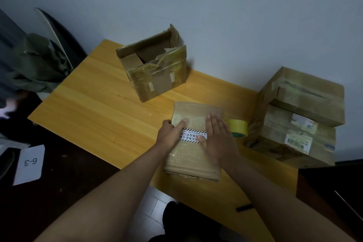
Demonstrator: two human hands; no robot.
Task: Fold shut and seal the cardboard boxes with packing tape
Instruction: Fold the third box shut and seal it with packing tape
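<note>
Head view: a flat cardboard box (pixel 193 141) is lying closed on the wooden worktop (pixel 94 100), near the front edge, and both hands are working on its top
Left hand (pixel 170 133): it is holding the left side of the box, the thumb is lying on the top face and the other fingers are curling over the side edge
Right hand (pixel 219 136): it is lying flat with straight fingers on the top, and it is grasping nothing
Step in hand: I judge the person is pressing down the flaps or smoothing tape on this box; the top is looking shiny, so some tape is probably already there
Next move: probably the right hand is going to need the yellow tape roll (pixel 238 127), which is standing just beside the box on its right
Other boxes: an open box (pixel 155 70) with raised flaps is waiting at the back of the worktop; two stacked boxes (pixel 298 116) are sitting at the right
Edges: the near end of the flat box is coming close to the front edge of the worktop
Open room: the left part of the worktop is giving free space for turning the box
</note>
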